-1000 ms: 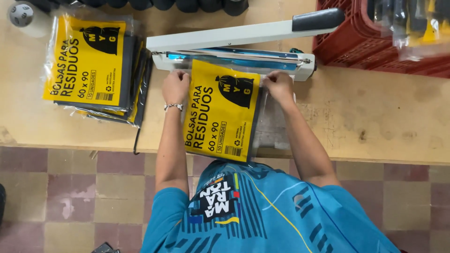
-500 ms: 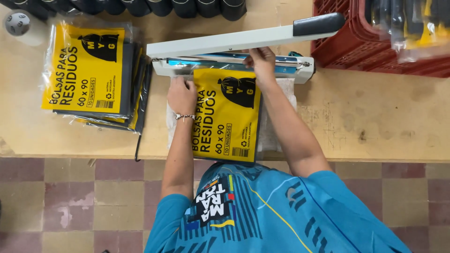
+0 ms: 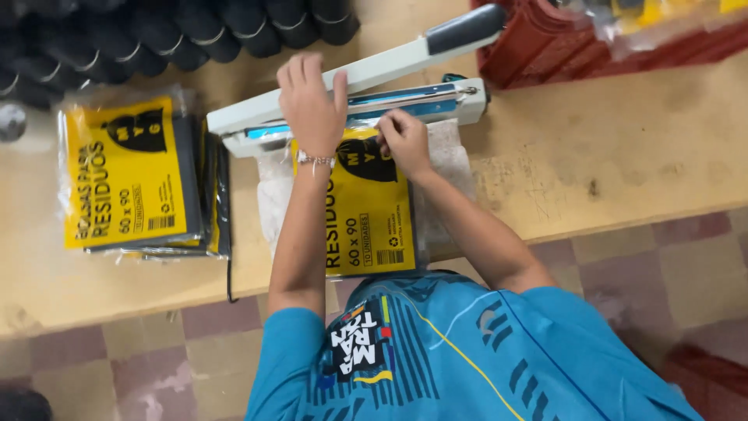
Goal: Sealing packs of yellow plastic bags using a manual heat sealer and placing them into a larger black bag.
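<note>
The yellow-labelled bag pack (image 3: 362,210) lay flat on the wooden bench (image 3: 623,164), its top edge tucked under the heat sealer (image 3: 351,105). The right hand (image 3: 405,140) pinched that top edge with curled fingers at the sealer's base. The left hand (image 3: 312,105) rested palm-down on the sealer's raised arm, fingers loosely spread over it. A stack of finished packs (image 3: 136,179) sat well left.

Single head view, looking steeply down from above bench (image 3: 623,156) (near front edge). Close range: bench fills upper frame, tiled floor (image 3: 117,351) along bottom, wearer's blue shirt (image 3: 436,351) at bottom centre. No second view to overlap.
</note>
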